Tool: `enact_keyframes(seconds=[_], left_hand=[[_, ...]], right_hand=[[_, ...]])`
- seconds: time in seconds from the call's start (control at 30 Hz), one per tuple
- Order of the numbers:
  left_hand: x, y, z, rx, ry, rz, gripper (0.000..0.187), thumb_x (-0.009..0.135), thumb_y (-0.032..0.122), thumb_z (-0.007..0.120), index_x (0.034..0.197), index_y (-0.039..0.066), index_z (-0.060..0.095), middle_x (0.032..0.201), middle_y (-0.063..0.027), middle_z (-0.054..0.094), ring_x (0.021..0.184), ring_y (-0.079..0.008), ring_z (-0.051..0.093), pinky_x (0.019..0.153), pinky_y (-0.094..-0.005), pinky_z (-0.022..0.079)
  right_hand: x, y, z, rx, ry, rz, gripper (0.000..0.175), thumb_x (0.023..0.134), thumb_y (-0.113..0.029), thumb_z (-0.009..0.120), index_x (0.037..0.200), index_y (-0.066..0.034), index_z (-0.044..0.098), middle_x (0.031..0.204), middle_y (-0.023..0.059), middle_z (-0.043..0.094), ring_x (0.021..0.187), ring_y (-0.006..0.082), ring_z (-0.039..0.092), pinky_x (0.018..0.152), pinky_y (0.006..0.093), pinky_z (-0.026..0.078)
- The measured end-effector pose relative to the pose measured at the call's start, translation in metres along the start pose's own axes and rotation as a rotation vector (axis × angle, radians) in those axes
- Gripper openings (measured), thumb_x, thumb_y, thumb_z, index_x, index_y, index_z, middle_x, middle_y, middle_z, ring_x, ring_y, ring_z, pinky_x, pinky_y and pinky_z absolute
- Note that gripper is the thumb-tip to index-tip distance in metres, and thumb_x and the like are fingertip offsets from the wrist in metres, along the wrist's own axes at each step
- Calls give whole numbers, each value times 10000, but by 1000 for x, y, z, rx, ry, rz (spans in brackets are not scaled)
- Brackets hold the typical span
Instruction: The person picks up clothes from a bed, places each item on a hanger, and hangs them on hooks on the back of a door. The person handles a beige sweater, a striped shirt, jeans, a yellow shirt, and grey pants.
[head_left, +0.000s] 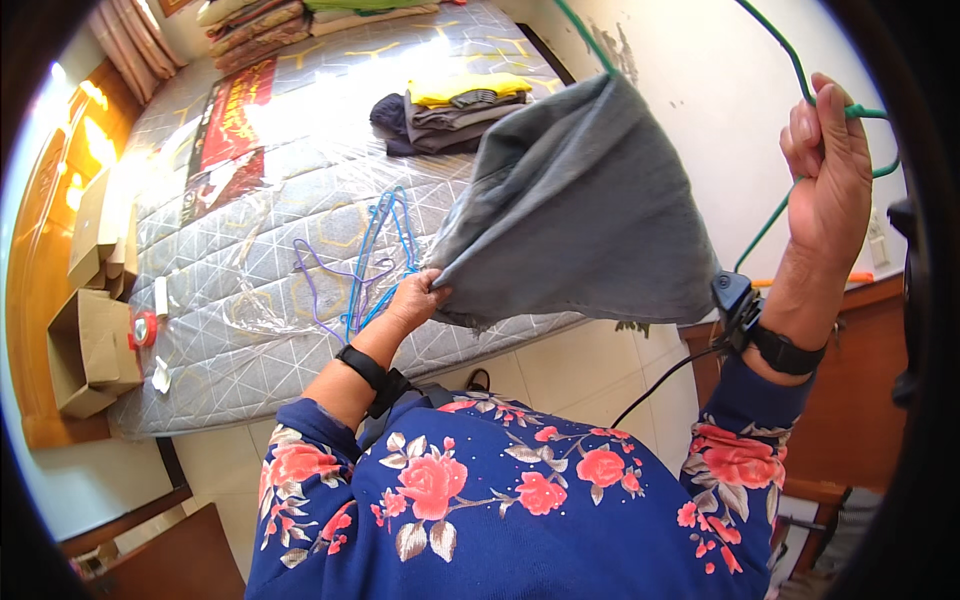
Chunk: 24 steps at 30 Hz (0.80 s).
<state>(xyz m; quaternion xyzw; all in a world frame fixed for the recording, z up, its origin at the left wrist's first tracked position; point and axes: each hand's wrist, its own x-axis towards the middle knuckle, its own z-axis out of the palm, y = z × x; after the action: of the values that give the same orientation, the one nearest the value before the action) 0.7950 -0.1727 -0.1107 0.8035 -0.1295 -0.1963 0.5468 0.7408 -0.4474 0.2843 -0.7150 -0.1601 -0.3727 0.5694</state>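
Observation:
A grey-blue cloth garment (577, 217) is stretched in front of me over a green hanger (776, 214). My left hand (424, 296) pinches the garment's lower left corner, above the bed's near edge. Raised at the upper right, my right hand (825, 150) is closed around the green hanger close to its hook. Most of the hanger's lower part is hidden by the cloth. Blue hangers (375, 240) and a purple hanger (311, 277) lie on the mattress beyond my left hand. A stack of folded clothes (457, 112) with a yellow piece on top sits farther back.
The mattress (255, 300) is wrapped in clear plastic. On its left side are an open cardboard box (97, 345), a red tape roll (143, 328) and a small white box (161, 296). Folded blankets (255, 34) lie at the far end. A brown wooden cabinet (840, 390) stands at the right.

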Motion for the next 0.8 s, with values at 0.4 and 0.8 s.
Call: enact_keyframes(seconds=[0.4, 0.8], left_hand=[[4, -27, 13, 578, -327, -103, 216, 684, 185, 607, 892, 127, 617, 853, -89, 621, 816, -251, 589, 701, -351, 461], [-34, 239, 41, 63, 164, 1078, 468, 658, 144, 689, 1077, 81, 491, 943, -98, 562, 850, -197, 544, 736, -292, 431]], right_hand=[[-63, -34, -29, -232, 168, 464, 223, 840, -188, 539, 952, 4, 551, 621, -15, 458, 454, 19, 280, 393, 156, 209], [-161, -115, -100, -323, 279, 492, 155, 845, -172, 534, 897, -26, 541, 610, -20, 476, 459, 7, 321, 383, 143, 218]])
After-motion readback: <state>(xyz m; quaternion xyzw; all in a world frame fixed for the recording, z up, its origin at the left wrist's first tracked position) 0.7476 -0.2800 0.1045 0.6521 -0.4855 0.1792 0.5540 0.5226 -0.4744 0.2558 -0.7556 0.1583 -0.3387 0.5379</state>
